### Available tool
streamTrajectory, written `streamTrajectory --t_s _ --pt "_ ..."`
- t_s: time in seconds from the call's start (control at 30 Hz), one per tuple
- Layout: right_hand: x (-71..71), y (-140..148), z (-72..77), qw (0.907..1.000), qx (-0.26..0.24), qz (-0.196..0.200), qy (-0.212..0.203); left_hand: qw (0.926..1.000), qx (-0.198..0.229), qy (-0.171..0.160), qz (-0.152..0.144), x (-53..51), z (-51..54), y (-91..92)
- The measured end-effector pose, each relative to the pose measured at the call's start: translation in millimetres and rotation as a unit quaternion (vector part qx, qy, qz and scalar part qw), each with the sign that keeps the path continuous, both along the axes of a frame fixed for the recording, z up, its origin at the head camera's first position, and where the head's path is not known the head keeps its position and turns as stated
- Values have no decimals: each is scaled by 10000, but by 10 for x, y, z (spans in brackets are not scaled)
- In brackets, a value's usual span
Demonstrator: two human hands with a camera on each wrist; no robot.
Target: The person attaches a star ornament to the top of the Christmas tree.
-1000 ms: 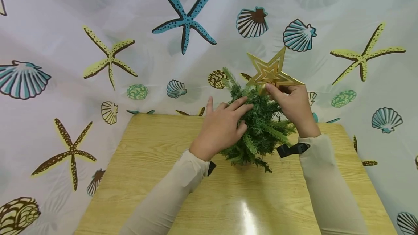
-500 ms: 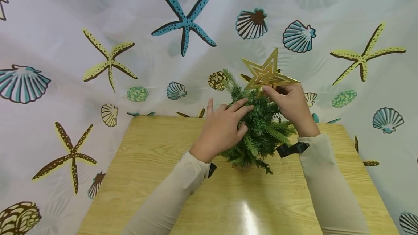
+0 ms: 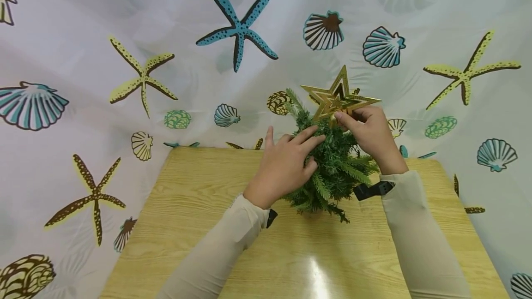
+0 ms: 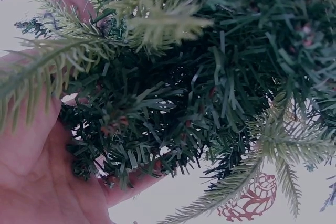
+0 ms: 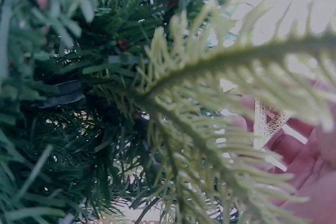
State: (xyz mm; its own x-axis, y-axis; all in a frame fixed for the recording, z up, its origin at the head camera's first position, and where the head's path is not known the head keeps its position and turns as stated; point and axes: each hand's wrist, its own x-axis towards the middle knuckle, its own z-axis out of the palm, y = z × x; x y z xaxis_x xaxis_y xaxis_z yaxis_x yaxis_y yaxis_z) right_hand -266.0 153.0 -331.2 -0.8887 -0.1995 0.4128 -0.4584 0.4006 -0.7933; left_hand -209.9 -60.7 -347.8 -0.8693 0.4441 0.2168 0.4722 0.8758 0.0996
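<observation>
A small artificial Christmas tree [image 3: 336,170] stands on the wooden table. At its top my right hand [image 3: 370,135] pinches the lower part of a gold star tree topper [image 3: 338,96] between thumb and fingers. The star is upright and slightly tilted; its lower end is hidden at the tree's tip. My left hand [image 3: 287,163] rests against the left side of the tree, fingers spread over the branches. In the left wrist view, the palm [image 4: 63,177] lies beside the green needles [image 4: 173,93]. Branches partly hide the right hand [image 5: 310,166] and gold star [image 5: 268,124] in the right wrist view.
The wooden table [image 3: 199,183] reaches back to a white curtain [image 3: 174,3] printed with starfish and shells. A black wrist camera [image 3: 371,190] sits at my right wrist, close to the tree's right branches.
My right hand has moved slightly left and tilted the star, its upper point swinging left and its right point rising a little. The left hand has stayed against the tree.
</observation>
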Motion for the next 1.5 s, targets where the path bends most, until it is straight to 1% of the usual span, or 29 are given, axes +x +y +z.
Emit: streamTrajectory --t_s 0.3,0.47,0.57,0.7,0.8,0.93,1.17,1.3,1.43,1.5 --pt "14 24 -50 9993 -97 72 -354 10000 -53 -20 26 13 -19 -3" --pt "2 50 -64 9986 -182 68 -492 10000 15 -2 30 15 -20 1" --pt "-17 63 -71 9980 -259 172 -543 10000 71 -16 28 6 -26 5" --pt "-35 57 -74 9966 -322 339 -672 9998 96 -124 88 11 -34 6" --pt "-35 49 -75 9960 -266 345 -783 9998 88 -151 110 19 -33 6" --pt "-30 65 -83 9958 -220 297 -832 10000 17 -56 60 2 -26 12" --pt "-45 56 -63 9956 -341 331 -814 9996 -260 140 -2 -34 10 4" --pt "-63 59 -76 9956 -218 369 -832 9988 -398 265 -126 -35 -1 -14" --pt "-65 78 -77 9948 -114 405 -931 9980 -388 422 -271 -31 -22 -26" --pt "-69 89 -73 9940 -112 439 -991 9979 -364 441 -320 -34 -27 -33"
